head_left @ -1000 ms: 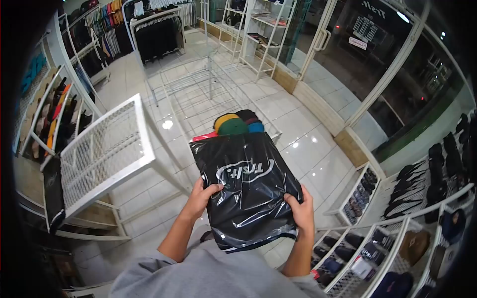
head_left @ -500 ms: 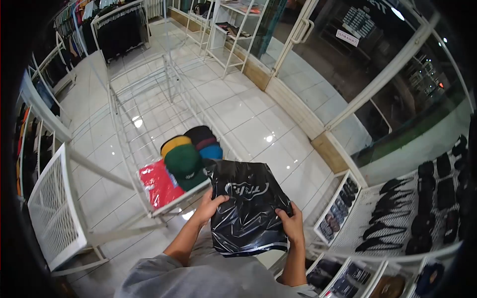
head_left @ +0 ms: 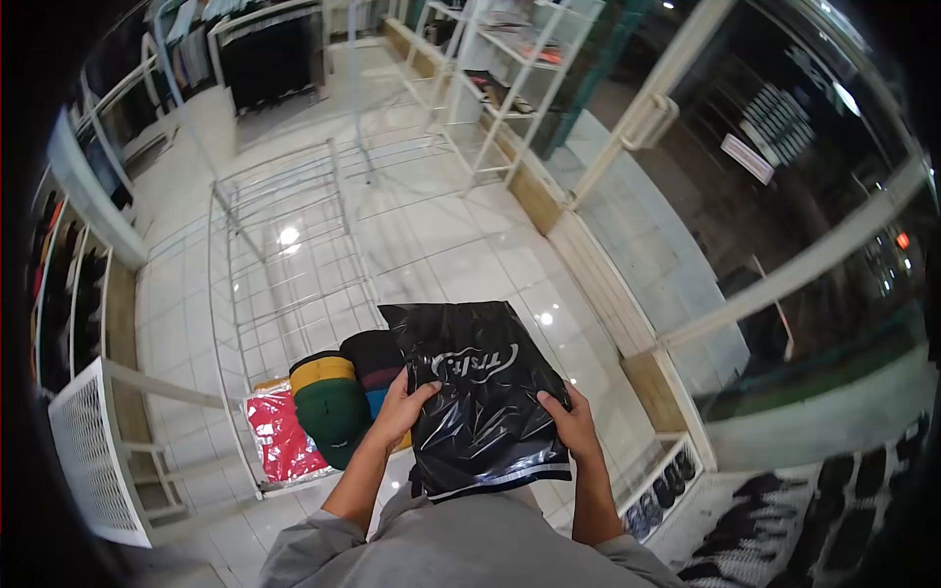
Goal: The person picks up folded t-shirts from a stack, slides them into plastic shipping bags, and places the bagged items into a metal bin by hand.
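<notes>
A shiny black plastic bag [head_left: 480,421] with white lettering is held up in front of my body. My left hand [head_left: 400,407] grips its left edge, thumb on the front face. On the opposite edge, my right hand [head_left: 570,419] pinches the plastic in the same way. What the bag contains, if anything, is hidden. Just left of it, stacked caps in green [head_left: 331,416], yellow [head_left: 321,370], black [head_left: 369,349] and other colours rest on a low wire rack. Beside the caps lies a red garment in clear plastic [head_left: 282,436].
The white wire rack [head_left: 235,294] stretches away ahead of me over a tiled floor [head_left: 431,230]. At the right are a glass door [head_left: 716,147] and a mesh display [head_left: 784,490] of dark items. A white mesh panel [head_left: 93,441] stands at the left, and shelves [head_left: 500,88] at the back.
My view has turned, so the rack, caps and red packet sit further left and lower. The bag stays in both hands and looks somewhat flatter at its top.
</notes>
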`<action>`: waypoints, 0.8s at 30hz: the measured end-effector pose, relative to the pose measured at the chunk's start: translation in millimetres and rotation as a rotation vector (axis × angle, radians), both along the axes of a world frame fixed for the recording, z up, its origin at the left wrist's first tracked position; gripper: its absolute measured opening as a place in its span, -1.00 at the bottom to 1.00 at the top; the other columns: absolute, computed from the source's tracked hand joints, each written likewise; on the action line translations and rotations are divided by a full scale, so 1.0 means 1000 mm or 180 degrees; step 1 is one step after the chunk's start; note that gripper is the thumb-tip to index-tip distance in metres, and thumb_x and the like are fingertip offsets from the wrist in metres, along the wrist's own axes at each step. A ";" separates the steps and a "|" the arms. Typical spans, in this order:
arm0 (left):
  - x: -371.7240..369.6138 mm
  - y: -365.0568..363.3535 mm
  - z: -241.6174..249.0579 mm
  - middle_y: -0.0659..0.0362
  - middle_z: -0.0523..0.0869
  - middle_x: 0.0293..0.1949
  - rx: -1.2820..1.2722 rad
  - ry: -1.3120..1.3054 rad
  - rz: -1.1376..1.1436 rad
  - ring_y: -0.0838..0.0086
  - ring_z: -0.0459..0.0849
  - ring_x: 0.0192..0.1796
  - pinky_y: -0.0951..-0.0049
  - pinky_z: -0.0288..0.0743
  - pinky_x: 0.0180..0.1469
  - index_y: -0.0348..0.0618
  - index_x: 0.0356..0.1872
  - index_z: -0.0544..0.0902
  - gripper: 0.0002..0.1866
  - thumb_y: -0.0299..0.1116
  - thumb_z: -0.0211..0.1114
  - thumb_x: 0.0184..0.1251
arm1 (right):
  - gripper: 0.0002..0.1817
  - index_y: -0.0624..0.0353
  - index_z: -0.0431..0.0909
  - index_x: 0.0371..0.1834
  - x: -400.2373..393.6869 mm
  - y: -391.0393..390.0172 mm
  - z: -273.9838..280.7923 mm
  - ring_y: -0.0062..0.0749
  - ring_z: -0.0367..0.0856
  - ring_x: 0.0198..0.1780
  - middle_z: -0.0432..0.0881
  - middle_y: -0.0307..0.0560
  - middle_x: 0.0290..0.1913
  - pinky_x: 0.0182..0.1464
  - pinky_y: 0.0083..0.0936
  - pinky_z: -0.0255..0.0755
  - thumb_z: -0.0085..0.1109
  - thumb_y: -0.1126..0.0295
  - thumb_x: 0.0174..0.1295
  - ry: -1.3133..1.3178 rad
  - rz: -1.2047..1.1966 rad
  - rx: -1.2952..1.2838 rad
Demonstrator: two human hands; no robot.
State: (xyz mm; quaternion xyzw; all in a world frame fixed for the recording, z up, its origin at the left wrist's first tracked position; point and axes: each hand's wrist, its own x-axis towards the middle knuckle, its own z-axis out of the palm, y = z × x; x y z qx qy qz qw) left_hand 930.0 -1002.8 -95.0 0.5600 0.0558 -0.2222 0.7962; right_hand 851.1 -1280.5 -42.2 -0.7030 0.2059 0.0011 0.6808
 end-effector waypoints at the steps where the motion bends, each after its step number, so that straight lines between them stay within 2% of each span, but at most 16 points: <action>1: 0.014 -0.005 0.001 0.26 0.74 -0.05 0.0069 0.0021 0.0185 0.60 0.66 -0.02 0.52 0.54 0.09 -0.21 0.20 0.59 -0.64 -0.48 0.32 0.41 | -0.72 0.29 0.66 0.07 0.028 -0.009 -0.011 -0.63 0.63 -0.15 0.73 -0.27 -0.18 -0.03 -0.61 0.49 0.34 0.38 0.38 0.0019 0.0194 0.0038; 2: 0.028 -0.011 -0.003 0.26 0.74 -0.05 0.0086 0.0061 0.0372 0.60 0.66 -0.02 0.52 0.54 0.09 -0.21 0.20 0.59 -0.64 -0.48 0.32 0.41 | -0.72 0.30 0.66 0.08 0.056 -0.022 -0.022 -0.63 0.62 -0.13 0.73 -0.26 -0.14 -0.02 -0.61 0.50 0.32 0.40 0.39 0.0109 0.0459 -0.0148; 6: 0.072 -0.037 -0.021 0.28 0.73 -0.07 0.0300 0.0111 0.1049 0.62 0.64 -0.04 0.55 0.52 0.07 -0.20 0.17 0.59 -0.68 -0.46 0.31 0.44 | -0.71 0.33 0.65 0.09 0.176 -0.049 -0.036 -0.61 0.63 -0.12 0.74 -0.22 -0.11 0.01 -0.60 0.49 0.30 0.41 0.38 0.0247 0.1217 0.0199; 8: 0.083 -0.057 -0.030 0.27 0.73 -0.03 0.0308 0.0163 0.1320 0.60 0.62 -0.01 0.54 0.50 0.11 -0.18 0.19 0.59 -0.67 -0.41 0.33 0.46 | -0.71 0.33 0.65 0.09 0.217 -0.063 -0.043 -0.59 0.63 -0.12 0.74 -0.21 -0.11 0.01 -0.59 0.49 0.30 0.41 0.38 0.0363 0.1637 0.0079; 11: 0.098 -0.093 -0.022 0.25 0.72 0.03 0.0696 0.0308 0.1937 0.58 0.62 0.05 0.51 0.48 0.17 -0.18 0.25 0.57 -0.62 -0.39 0.33 0.47 | -0.71 0.34 0.65 0.08 0.296 -0.073 -0.044 -0.55 0.64 -0.12 0.75 -0.20 -0.11 0.01 -0.58 0.50 0.30 0.42 0.37 0.0261 0.2136 -0.0015; 13: 0.113 -0.108 -0.003 0.23 0.71 0.08 0.0635 0.0400 0.2244 0.55 0.61 0.09 0.48 0.46 0.21 -0.17 0.30 0.56 -0.59 -0.37 0.33 0.49 | -0.72 0.33 0.66 0.05 0.345 -0.074 -0.022 -0.57 0.63 -0.14 0.75 -0.20 -0.14 -0.02 -0.58 0.50 0.31 0.41 0.36 0.0214 0.2554 -0.0131; 14: 0.113 -0.115 -0.006 0.23 0.71 0.09 0.0545 0.0479 0.2463 0.54 0.61 0.10 0.48 0.46 0.21 -0.17 0.30 0.56 -0.59 -0.36 0.32 0.50 | -0.74 0.33 0.67 0.03 0.358 -0.073 -0.022 -0.59 0.63 -0.16 0.75 -0.20 -0.17 -0.04 -0.58 0.50 0.31 0.41 0.36 0.0130 0.2802 -0.0286; 18: 0.118 -0.127 0.000 0.22 0.71 0.09 0.0259 0.0610 0.3112 0.53 0.62 0.11 0.47 0.47 0.21 -0.17 0.30 0.54 -0.59 -0.33 0.32 0.51 | -0.74 0.32 0.68 -0.01 0.416 -0.048 -0.025 -0.62 0.59 -0.21 0.74 -0.24 -0.22 -0.09 -0.58 0.48 0.32 0.38 0.34 -0.0123 0.3488 -0.0060; 21: 0.125 -0.120 0.015 0.22 0.70 0.09 0.0292 0.0514 0.3408 0.52 0.63 0.11 0.48 0.48 0.21 -0.16 0.32 0.50 -0.55 -0.36 0.33 0.48 | -0.73 0.31 0.69 -0.01 0.439 -0.018 -0.036 -0.63 0.57 -0.23 0.73 -0.25 -0.24 -0.10 -0.57 0.48 0.34 0.36 0.32 -0.0331 0.3746 -0.0363; 22: 0.129 -0.117 0.018 0.22 0.71 0.08 0.0180 0.0467 0.3540 0.52 0.63 0.11 0.48 0.49 0.21 -0.15 0.32 0.49 -0.54 -0.38 0.33 0.45 | -0.79 0.31 0.70 -0.02 0.442 -0.006 -0.032 -0.69 0.55 -0.24 0.69 -0.34 -0.26 -0.14 -0.63 0.44 0.31 0.44 0.35 -0.0296 0.3765 -0.0337; 24: 0.140 -0.106 0.018 0.22 0.71 0.05 0.0071 0.0476 0.3663 0.51 0.64 0.11 0.48 0.51 0.20 -0.16 0.34 0.46 -0.49 -0.43 0.31 0.38 | -0.78 0.30 0.70 -0.01 0.453 0.013 -0.035 -0.69 0.55 -0.25 0.69 -0.34 -0.26 -0.15 -0.63 0.44 0.31 0.44 0.35 -0.0352 0.3767 -0.0248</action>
